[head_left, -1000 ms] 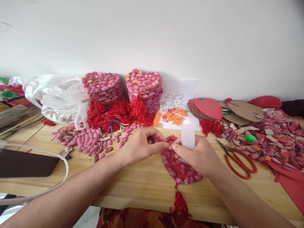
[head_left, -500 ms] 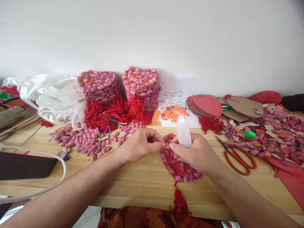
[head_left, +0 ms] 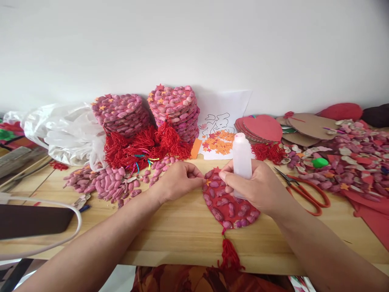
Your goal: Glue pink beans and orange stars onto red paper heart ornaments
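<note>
The wooden desk point(head_left: 164, 235) spreads under my forearms. At its back left sits a crumpled, see-through plastic bag point(head_left: 67, 136); I cannot tell what is in it. Beside it rise two stacks of peanut-covered pieces point(head_left: 174, 107), pink and purple, red tassels bunched at their front. The white sheet point(head_left: 225, 99) carries a big outlined character that reads 福, with orange and red paper stars point(head_left: 220, 142) heaped on its lower part.

The peanut piece point(head_left: 225, 209) lies on the desk between and below my hands: a rounded red backing, purplish-pink peanuts set round its rim and across its middle, and a red tassel point(head_left: 230, 253) hanging towards me.

My right hand point(head_left: 261, 186) has its grip wrapped round a frosted white bottle point(head_left: 242, 160), nozzle end up; I cannot make out its contents. My left hand point(head_left: 179, 180) has thumb and fingers pinched together at the piece's left edge; whether anything is between them I cannot tell. Just beside those fingertips is a small orange star point(head_left: 208, 182), with a red star point(head_left: 216, 170) at the piece's top.
</note>
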`<action>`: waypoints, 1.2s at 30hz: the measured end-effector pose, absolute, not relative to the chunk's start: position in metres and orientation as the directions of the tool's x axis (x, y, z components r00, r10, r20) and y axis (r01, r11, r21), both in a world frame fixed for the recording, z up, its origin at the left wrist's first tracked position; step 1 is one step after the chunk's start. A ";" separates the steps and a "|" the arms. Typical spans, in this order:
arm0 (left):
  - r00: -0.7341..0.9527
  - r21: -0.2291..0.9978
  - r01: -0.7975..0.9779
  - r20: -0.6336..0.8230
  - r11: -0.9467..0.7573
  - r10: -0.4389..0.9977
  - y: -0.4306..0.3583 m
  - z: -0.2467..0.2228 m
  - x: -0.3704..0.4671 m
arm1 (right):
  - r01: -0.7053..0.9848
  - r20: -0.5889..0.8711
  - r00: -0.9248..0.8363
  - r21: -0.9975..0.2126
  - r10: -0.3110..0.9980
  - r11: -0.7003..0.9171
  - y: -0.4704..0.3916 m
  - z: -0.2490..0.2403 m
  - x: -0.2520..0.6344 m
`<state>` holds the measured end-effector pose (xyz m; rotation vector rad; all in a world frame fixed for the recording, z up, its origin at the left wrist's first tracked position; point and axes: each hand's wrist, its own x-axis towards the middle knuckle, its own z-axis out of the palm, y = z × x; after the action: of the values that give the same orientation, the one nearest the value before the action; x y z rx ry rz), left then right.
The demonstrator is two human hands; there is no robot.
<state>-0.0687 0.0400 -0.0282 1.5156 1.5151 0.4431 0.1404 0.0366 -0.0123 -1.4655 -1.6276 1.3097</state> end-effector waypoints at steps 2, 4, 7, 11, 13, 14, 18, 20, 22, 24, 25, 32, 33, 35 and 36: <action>0.172 0.782 0.597 -0.341 0.178 0.924 0.041 -0.029 -0.068 | 0.382 -0.180 -0.226 -0.920 0.957 -0.083 0.036 -0.011 0.141; 0.162 0.782 0.598 -0.332 0.175 0.929 0.042 -0.030 -0.068 | 0.378 -0.179 -0.234 -0.922 0.956 -0.080 0.036 -0.011 0.141; 0.148 0.773 0.610 -0.325 0.173 0.934 0.042 -0.030 -0.067 | 0.374 -0.170 -0.247 -0.925 0.954 -0.068 0.037 -0.010 0.140; 0.144 0.754 0.638 -0.319 0.159 0.937 0.042 -0.032 -0.067 | 0.389 -0.168 -0.246 -0.919 0.955 -0.061 0.037 -0.009 0.140; 0.148 0.752 0.642 -0.312 0.149 0.938 0.042 -0.033 -0.068 | 0.393 -0.170 -0.245 -0.918 0.955 -0.063 0.037 -0.010 0.141; 0.151 0.753 0.642 -0.310 0.145 0.939 0.042 -0.034 -0.068 | 0.393 -0.169 -0.245 -0.917 0.955 -0.061 0.037 -0.010 0.141; 0.143 0.750 0.645 -0.304 0.144 0.942 0.043 -0.037 -0.068 | 0.404 -0.159 -0.248 -0.913 0.956 -0.047 0.036 -0.011 0.141; 0.140 0.751 0.645 -0.299 0.142 0.944 0.044 -0.037 -0.068 | 0.406 -0.163 -0.247 -0.913 0.955 -0.050 0.036 -0.010 0.141; 0.141 0.751 0.645 -0.295 0.138 0.945 0.044 -0.037 -0.068 | 0.404 -0.171 -0.246 -0.913 0.954 -0.060 0.036 -0.009 0.141; 0.141 0.749 0.650 -0.290 0.132 0.947 0.043 -0.038 -0.068 | 0.401 -0.173 -0.248 -0.914 0.953 -0.062 0.036 -0.009 0.141; 0.143 0.748 0.652 -0.287 0.128 0.947 0.043 -0.038 -0.068 | 0.398 -0.173 -0.251 -0.916 0.953 -0.061 0.036 -0.009 0.141; 0.156 0.740 0.666 -0.267 0.098 0.951 0.042 -0.037 -0.067 | 0.389 -0.183 -0.260 -0.919 0.948 -0.070 0.036 -0.012 0.140; 0.156 0.737 0.669 -0.265 0.095 0.952 0.042 -0.037 -0.067 | 0.387 -0.183 -0.262 -0.919 0.948 -0.070 0.036 -0.012 0.140; 0.156 0.729 0.679 -0.258 0.087 0.953 0.042 -0.036 -0.066 | 0.385 -0.187 -0.268 -0.920 0.945 -0.073 0.036 -0.012 0.141; 0.156 0.726 0.683 -0.253 0.081 0.955 0.042 -0.036 -0.066 | 0.383 -0.189 -0.269 -0.921 0.944 -0.075 0.036 -0.012 0.141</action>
<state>-0.0660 0.0423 -0.0359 1.6670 1.5921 0.4476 0.1408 0.0359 -0.0124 -1.4361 -1.6615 1.3416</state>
